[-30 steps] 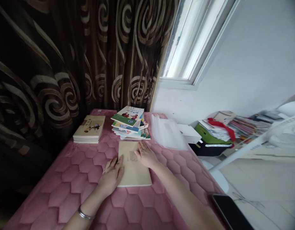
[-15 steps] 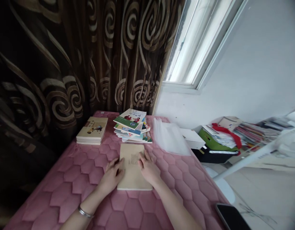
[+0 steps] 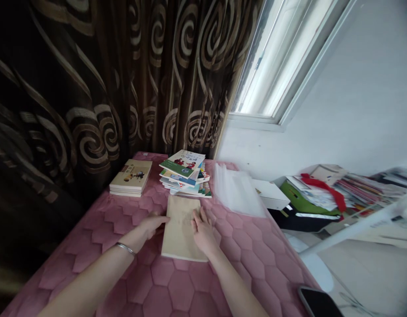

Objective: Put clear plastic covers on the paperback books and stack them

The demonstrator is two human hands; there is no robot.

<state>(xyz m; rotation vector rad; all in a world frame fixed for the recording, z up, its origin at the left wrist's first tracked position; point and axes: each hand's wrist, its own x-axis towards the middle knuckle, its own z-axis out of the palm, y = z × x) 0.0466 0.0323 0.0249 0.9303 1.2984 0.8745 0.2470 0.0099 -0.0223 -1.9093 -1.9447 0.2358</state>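
Observation:
A beige book (image 3: 181,233) lies closed on the pink padded surface (image 3: 180,288) in front of me. My left hand (image 3: 153,224), with a silver bangle on its wrist, is at the book's left edge, its index finger reaching to the cover. My right hand (image 3: 202,229) rests on the right part of the cover with its fingers spread. Behind the book stands an uneven pile of colourful books (image 3: 185,174). A neat stack of beige books (image 3: 131,177) sits to the left of that pile.
Clear plastic sleeves (image 3: 238,191) lie right of the pile. A white box (image 3: 271,193) and a green and black bin (image 3: 299,207) with papers stand beyond. A phone (image 3: 319,301) lies at the right edge. Patterned curtains (image 3: 150,79) hang behind.
My left hand has drawn back to the left, from lying over the book's left edge to touching it with a fingertip. My right hand stays on the cover. The view has shifted slightly.

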